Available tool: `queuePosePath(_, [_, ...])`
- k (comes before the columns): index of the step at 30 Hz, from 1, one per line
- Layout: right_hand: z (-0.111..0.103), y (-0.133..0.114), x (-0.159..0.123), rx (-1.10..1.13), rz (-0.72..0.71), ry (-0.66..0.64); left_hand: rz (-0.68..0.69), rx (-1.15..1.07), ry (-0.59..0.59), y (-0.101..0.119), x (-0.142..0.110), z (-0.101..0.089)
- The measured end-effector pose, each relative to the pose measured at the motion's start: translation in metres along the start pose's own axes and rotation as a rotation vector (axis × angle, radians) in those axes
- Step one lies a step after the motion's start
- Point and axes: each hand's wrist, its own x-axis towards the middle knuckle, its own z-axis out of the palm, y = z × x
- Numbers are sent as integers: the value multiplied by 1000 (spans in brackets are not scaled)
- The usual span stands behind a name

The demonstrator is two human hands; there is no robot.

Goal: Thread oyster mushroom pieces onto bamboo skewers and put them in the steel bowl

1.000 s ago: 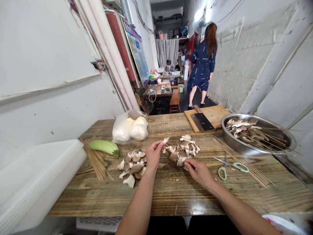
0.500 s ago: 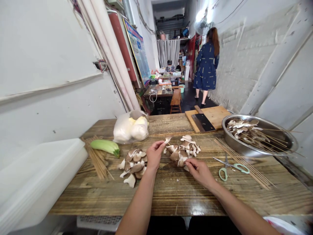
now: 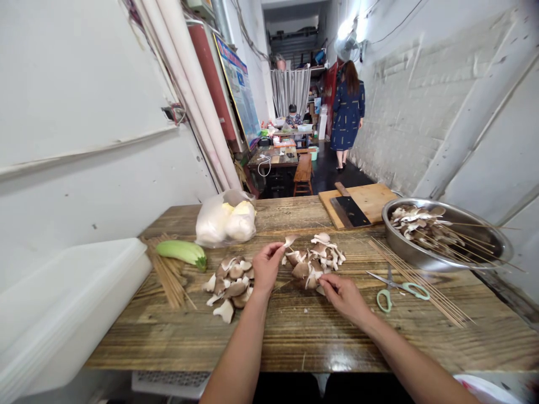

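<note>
My left hand [image 3: 266, 266] is closed in a pinch on a small mushroom piece [image 3: 288, 240], held just above the wooden table [image 3: 295, 331]. My right hand [image 3: 343, 292] rests closed at the near edge of a pile of brown and white mushroom pieces [image 3: 315, 259], fingers pinching a piece at the pile's bottom. A thin skewer seems to run between my hands, hard to make out. A second mushroom pile [image 3: 229, 283] lies to the left of my left hand.
Scissors with green handles [image 3: 396, 286] and loose bamboo skewers [image 3: 416, 280] lie right. A steel basin [image 3: 446, 231] holds skewered mushrooms. Cleaver on a cutting board [image 3: 357, 205], plastic bag [image 3: 225, 219], green vegetable [image 3: 181, 251], more skewers [image 3: 166, 275], white bin [image 3: 63, 303]. A person [image 3: 347, 112] walks away behind.
My hands have hardly moved; the left lifted the mushroom piece slightly. The person in the blue dress has walked farther away down the passage.
</note>
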Motion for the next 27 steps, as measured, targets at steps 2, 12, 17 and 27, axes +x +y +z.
queuePosePath(2, [0,0,0,1,4,-1,18,24,1,1,0,0])
queuePosePath(12, [-2,-1,0,2,4,-35,132,178,-58,7,-3,-3])
queuePosePath(17, [-1,1,-1,-3,4,-30,146,192,-121,9,-3,-4])
queuePosePath(27, [0,2,1,-27,8,0,190,182,-213,18,-5,-3])
